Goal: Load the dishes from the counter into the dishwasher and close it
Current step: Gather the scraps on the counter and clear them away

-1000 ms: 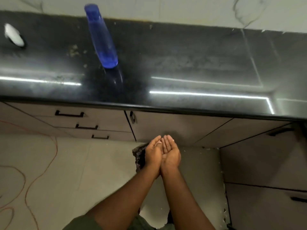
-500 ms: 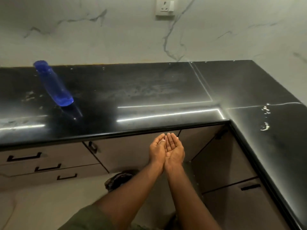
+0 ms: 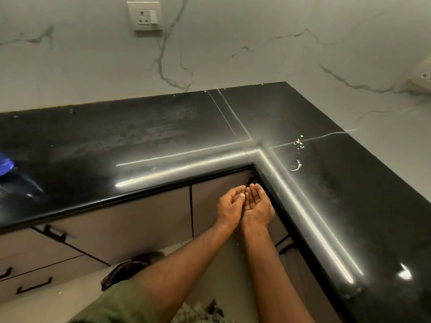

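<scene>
My left hand [image 3: 231, 206] and my right hand [image 3: 257, 205] are held side by side, palms up and cupped, in front of the inner corner of the black L-shaped counter [image 3: 163, 141]. Both hands hold nothing. No dishes show on the counter. Only the bottom end of a blue bottle [image 3: 4, 166] shows at the left edge, lying on the counter. No dishwasher can be made out among the beige cabinet fronts [image 3: 130, 220] below.
Small pale scraps [image 3: 297, 155] lie on the right wing of the counter. A wall socket [image 3: 144, 16] sits on the marble backsplash. Drawers with dark handles [image 3: 54, 233] are at lower left. A dark cloth heap [image 3: 126, 269] lies on the floor.
The view has swung right and up: the bottle slid to the left edge, the counter's corner and right wing came into sight. My cupped hands stay together.
</scene>
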Action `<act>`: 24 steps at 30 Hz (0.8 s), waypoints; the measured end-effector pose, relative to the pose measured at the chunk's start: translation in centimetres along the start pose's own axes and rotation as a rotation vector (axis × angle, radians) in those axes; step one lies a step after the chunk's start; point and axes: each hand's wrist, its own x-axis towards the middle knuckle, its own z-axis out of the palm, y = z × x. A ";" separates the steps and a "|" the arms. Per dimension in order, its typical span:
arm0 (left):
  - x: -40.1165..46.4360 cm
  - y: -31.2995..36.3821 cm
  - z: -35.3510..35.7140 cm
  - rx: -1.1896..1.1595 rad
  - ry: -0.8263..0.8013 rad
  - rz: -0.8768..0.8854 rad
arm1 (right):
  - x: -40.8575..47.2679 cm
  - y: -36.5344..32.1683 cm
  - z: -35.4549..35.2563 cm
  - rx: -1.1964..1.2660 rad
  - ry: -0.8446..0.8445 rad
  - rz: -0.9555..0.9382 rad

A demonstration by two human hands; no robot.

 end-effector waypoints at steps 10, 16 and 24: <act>5.8 0.0 4.8 0.769 -0.232 0.232 | 6.5 -5.3 -4.1 -1.055 0.138 -0.481; 14.0 -0.7 8.3 1.160 -0.441 0.336 | 11.7 -6.4 -3.6 -1.836 0.085 -0.522; 25.1 0.2 10.8 1.371 -0.548 0.377 | 19.6 -8.1 1.6 -1.907 0.229 -0.423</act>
